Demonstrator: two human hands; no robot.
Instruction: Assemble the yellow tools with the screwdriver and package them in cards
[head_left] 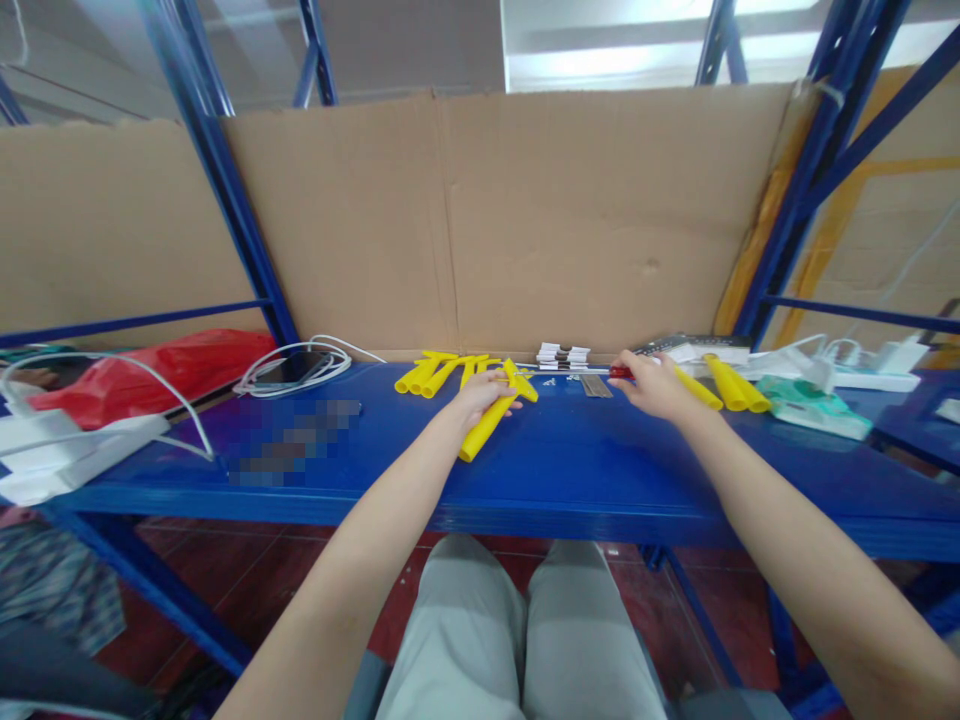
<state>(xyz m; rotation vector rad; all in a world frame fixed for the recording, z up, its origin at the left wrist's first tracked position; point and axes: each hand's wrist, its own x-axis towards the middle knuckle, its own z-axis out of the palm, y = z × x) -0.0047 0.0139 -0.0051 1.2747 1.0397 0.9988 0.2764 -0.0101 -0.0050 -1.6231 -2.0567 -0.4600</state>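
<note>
One yellow tube (pixel 481 437): grasped in my left hand (pixel 486 396) near the middle of the frame, its open round end slanting toward the bottom, its crosswise end showing above my fingers.
Red-handled screwdriver (pixel 621 371): gripped in my right hand (pixel 654 386), right of centre; the shaft points left toward the tube, and I cannot tell whether its tip touches.
Small screws (pixel 550 382): scattered on the blue table (pixel 555 470) between my hands, with flat metal strips (pixel 596 386) just to their right.
White bundles (pixel 562 356): behind the screws, near the cardboard (pixel 585 220).
Other yellow pieces (pixel 427 376): lying left of my left hand; more yellow tubes (pixel 731 385) sit right of my right hand, beside a green packet (pixel 814 405).
Left of the frame: a red bag (pixel 165 372), a coiled white cable (pixel 341 375) and a white power strip (pixel 82 465).
</note>
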